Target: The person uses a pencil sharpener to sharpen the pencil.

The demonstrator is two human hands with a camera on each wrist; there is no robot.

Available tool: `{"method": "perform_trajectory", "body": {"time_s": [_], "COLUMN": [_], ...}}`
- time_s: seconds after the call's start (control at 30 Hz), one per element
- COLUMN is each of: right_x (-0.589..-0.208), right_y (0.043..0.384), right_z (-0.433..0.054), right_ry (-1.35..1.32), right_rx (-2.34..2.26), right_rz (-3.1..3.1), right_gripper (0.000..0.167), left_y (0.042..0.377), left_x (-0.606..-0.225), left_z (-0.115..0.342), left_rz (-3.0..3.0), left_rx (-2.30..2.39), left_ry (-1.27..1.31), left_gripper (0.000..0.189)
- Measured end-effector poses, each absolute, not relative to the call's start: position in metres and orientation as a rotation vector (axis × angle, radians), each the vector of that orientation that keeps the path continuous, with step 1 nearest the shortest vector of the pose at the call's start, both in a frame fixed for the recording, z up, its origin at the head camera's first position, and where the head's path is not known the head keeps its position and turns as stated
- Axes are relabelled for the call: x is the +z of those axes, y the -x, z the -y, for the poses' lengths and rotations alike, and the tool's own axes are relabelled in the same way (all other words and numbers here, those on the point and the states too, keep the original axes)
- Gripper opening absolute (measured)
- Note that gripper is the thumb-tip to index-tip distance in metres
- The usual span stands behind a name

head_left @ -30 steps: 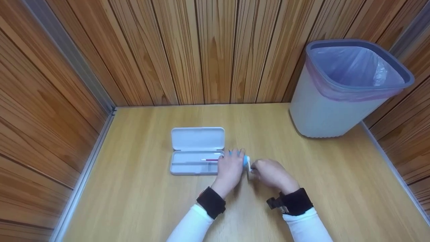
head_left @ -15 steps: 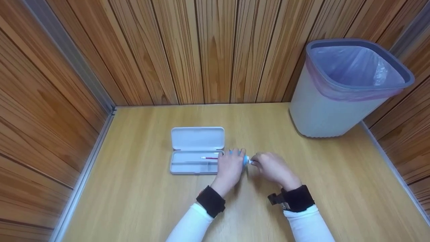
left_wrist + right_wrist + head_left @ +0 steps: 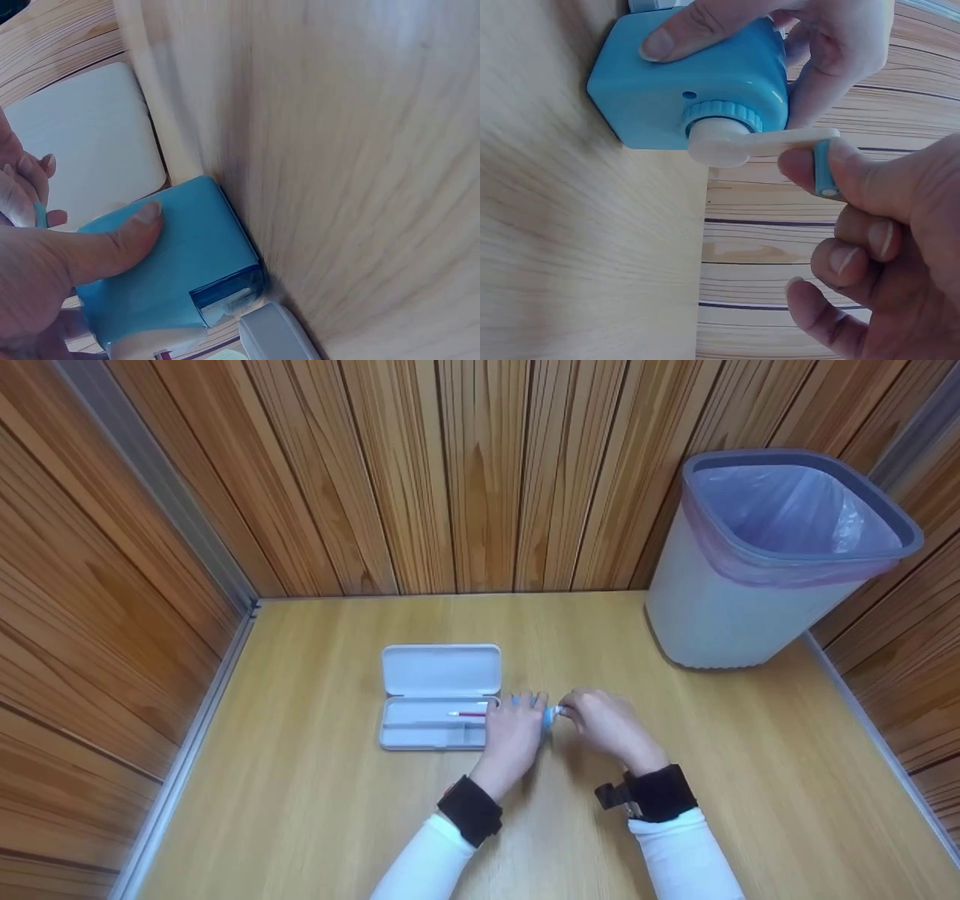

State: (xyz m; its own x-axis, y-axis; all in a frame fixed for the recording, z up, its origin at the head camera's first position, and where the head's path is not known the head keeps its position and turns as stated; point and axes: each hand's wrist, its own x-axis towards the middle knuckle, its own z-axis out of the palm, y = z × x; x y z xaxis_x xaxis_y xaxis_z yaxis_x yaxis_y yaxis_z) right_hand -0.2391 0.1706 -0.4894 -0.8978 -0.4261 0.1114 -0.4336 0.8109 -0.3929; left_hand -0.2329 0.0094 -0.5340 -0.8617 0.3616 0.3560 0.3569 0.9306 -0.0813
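A blue hand-crank pencil sharpener (image 3: 660, 105) stands on the table under my left hand (image 3: 514, 735). That hand grips its body, the thumb lying across a side in the left wrist view. My right hand (image 3: 606, 727) pinches the blue knob (image 3: 824, 169) of the white crank arm (image 3: 787, 141) between thumb and finger. A red pencil (image 3: 471, 714) with a white end sticks out to the left of the sharpener, above the pencil case; its other end is hidden. Low on the sharpener a clear drawer (image 3: 229, 296) shows.
An open light-grey pencil case (image 3: 420, 748), lid (image 3: 441, 670) tipped back, lies just left of the sharpener. A lined trash bin (image 3: 720, 615) stands at the back right. Wood-panelled walls (image 3: 480, 480) enclose the table on its back and sides.
My right hand has carried the crank knob upward, from low beside the sharpener to a higher position. The left hand and sharpener stay put; the pencil's outer end has shifted slightly.
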Motion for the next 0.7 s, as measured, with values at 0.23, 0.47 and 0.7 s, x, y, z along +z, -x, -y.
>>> {"method": "perform_trajectory", "body": {"time_s": [0.23, 0.47, 0.7], "right_x": [-0.488, -0.492, -0.511], "right_y": [0.247, 0.258, 0.274], "right_z": [-0.17, -0.169, -0.167], "right_ry": [-0.662, -0.58, -0.49], "right_rx": [0.645, 0.632, 0.58], "right_rz": [2.98, 3.018, 3.045], "right_gripper": [0.016, 0.021, 0.019], "left_y": [0.233, 0.232, 0.231], "left_x": [-0.534, -0.532, -0.534], "left_z": [-0.01, -0.012, -0.013], "left_rz": [2.713, 2.775, 2.717], "left_rx": [0.033, 0.025, 0.045], "left_ry": [0.515, 0.517, 0.526], "left_gripper": [0.03, 0.032, 0.031]}}
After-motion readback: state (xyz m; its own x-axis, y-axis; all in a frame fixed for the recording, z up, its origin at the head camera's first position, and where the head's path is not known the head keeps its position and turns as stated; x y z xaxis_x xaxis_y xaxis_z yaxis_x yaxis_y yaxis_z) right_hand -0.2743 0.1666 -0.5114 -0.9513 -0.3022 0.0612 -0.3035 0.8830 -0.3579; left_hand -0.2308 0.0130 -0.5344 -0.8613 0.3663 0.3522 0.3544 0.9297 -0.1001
